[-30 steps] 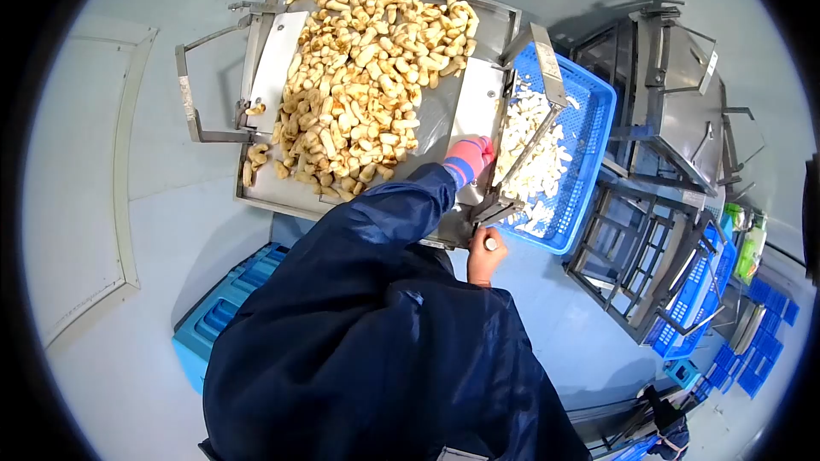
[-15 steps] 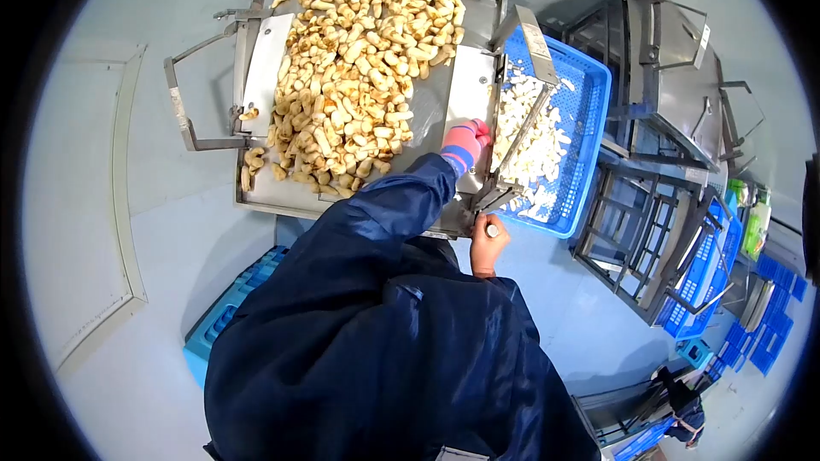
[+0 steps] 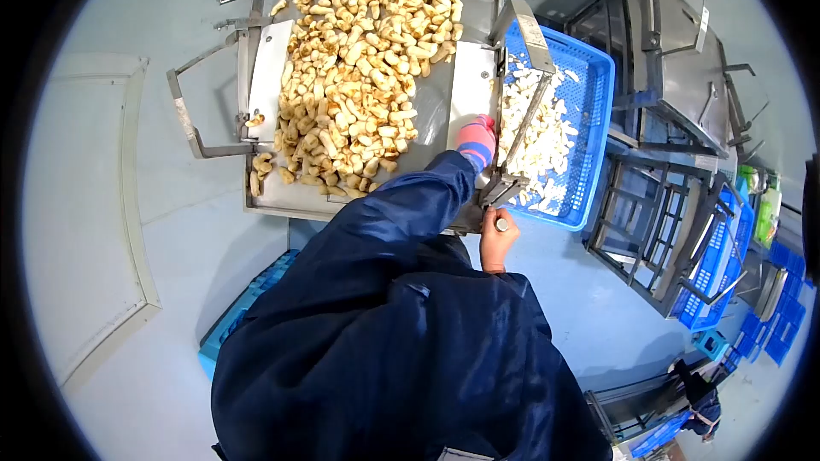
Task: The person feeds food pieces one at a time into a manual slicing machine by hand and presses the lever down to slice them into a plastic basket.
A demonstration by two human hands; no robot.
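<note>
My left hand point(image 3: 477, 142), in a pink and blue striped glove, is closed on the white board point(image 3: 472, 77) beside the blade frame; what it holds is hidden. My bare right hand point(image 3: 495, 243) is wrapped round the handle point(image 3: 502, 224) of the metal cutter arm point(image 3: 524, 132). The pale brown-tipped pieces point(image 3: 350, 94) lie heaped on the steel tray table point(image 3: 436, 111) left of my gloved hand. Beyond the cutter, cut white slices point(image 3: 547, 141) lie in a blue basket point(image 3: 595, 111).
Another metal cutter frame point(image 3: 205, 111) stands at the table's left end. Steel tables and racks point(image 3: 653, 213) with blue baskets point(image 3: 717, 265) are at the right. A turquoise crate point(image 3: 243, 312) sits on the floor at lower left. Part of a person point(image 3: 702, 401) shows at lower right.
The view has shifted slightly. My right hand remains on the handle, and my gloved left hand stays closed beside the cutter with only slight movement.
</note>
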